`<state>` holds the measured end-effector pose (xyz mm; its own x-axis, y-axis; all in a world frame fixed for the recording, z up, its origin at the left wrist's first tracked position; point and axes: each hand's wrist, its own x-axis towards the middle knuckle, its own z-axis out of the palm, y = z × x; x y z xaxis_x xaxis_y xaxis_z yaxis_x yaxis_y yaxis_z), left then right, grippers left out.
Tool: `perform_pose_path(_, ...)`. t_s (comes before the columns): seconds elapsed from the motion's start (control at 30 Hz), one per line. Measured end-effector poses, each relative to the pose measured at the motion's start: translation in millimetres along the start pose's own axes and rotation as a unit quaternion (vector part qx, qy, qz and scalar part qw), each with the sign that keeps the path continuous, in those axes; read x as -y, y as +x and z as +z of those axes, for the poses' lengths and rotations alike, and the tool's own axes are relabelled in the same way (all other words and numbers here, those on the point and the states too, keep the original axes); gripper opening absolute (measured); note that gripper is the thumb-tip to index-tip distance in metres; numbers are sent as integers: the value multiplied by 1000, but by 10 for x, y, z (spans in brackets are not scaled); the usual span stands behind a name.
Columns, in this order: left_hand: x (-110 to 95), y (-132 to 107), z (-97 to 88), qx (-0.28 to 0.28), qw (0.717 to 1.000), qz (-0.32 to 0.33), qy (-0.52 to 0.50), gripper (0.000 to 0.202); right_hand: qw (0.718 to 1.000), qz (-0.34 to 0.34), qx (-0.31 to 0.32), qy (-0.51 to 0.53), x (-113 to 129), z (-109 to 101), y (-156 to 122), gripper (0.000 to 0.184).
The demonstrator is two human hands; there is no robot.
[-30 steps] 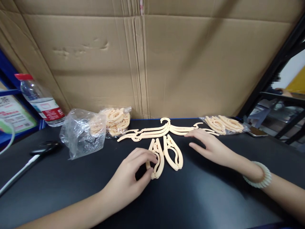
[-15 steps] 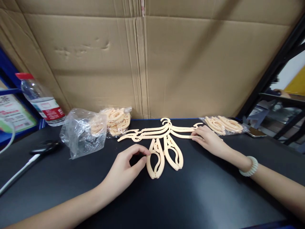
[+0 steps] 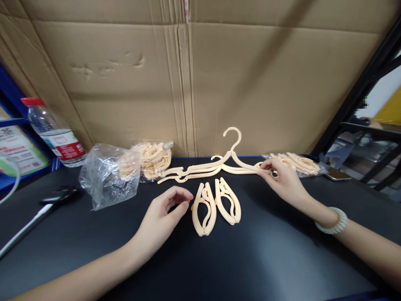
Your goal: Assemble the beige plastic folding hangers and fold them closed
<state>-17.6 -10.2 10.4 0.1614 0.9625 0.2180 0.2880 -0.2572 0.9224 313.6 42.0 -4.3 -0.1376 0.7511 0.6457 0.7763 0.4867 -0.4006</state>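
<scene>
My right hand (image 3: 278, 175) pinches the right arm of an unfolded cream clothes hanger (image 3: 206, 166). That hanger is tilted up, its hook raised in front of the cardboard. Behind and below it lies another unfolded hanger (image 3: 216, 172) on the table, partly covered. My left hand (image 3: 166, 213) is open, thumb and fingers apart, with nothing between them. Just right of its fingertips lies a folded hanger (image 3: 211, 209), flat on the table. A second folded hanger (image 3: 236, 202) rests beside that one, slightly turned.
A crumpled clear plastic bag (image 3: 109, 184) and bagged folded hangers (image 3: 156, 159) lie at the left. More bagged hangers (image 3: 300, 163) and a phone (image 3: 336, 173) are at the right. A bottle (image 3: 59, 138), a black device (image 3: 59, 193) and a white cable (image 3: 25, 232) stand or lie far left.
My right hand has lifted and tilted up the front unfolded hanger, so its hook now stands higher. My left hand has drawn slightly left, away from the folded hanger.
</scene>
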Motion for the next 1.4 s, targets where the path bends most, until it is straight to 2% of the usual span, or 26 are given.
perform_pose_path(0.17, 20, 4, 17, -11, 999, -16, -34, 18, 999, -11, -34, 8, 103, -17, -10, 11)
perform_pose_path(0.3, 35, 7, 34, -56, 994, -48, -80, 49, 999, -32, -24, 2, 169, -20, -32, 12)
perform_pose_path(0.37, 32, 0, 41, -80, 991, -62, -92, 58, 999, -50, -18, 0, 181, -20, -41, 13)
perform_pose_path(0.57, -4, -32, 49, -91, 987, -97, -92, 52, 998, -59, -12, -1, 185, -21, -58, 12)
perform_pose_path(0.87, 34, -22, 55, -117, 984, -53, -127, 69, 996, -90, 0, -6, 186, -20, -60, 13)
perform_pose_path(0.93, 36, -26, 50, -84, 990, -38, -108, 65, 994, -111, 5, -4, 203, -16, -67, 12)
perform_pose_path(1.0, 23, -39, 43, -15, 998, -19, -59, 53, 992, -121, 16, 8, 241, -11, -80, 12)
perform_pose_path(1.07, 0, -60, 38, 48, 999, -5, -17, 45, 993, -113, 31, 26, 289, -5, -96, 12)
perform_pose_path(1.1, -12, -71, 36, 62, 998, -2, -10, 44, 993, -104, 38, 35, 311, -1, -103, 13)
perform_pose_path(1.23, -30, -84, 34, 26, 999, -7, -32, 41, 993, -96, 46, 47, 327, 8, -95, 15)
perform_pose_path(1.3, -23, -66, 35, 3, 999, -18, -43, 37, 990, -130, 41, 25, 297, 0, -72, 15)
perform_pose_path(1.4, -23, -36, 38, -3, 998, -27, -59, 30, 982, -178, 22, -50, 256, -36, -41, 17)
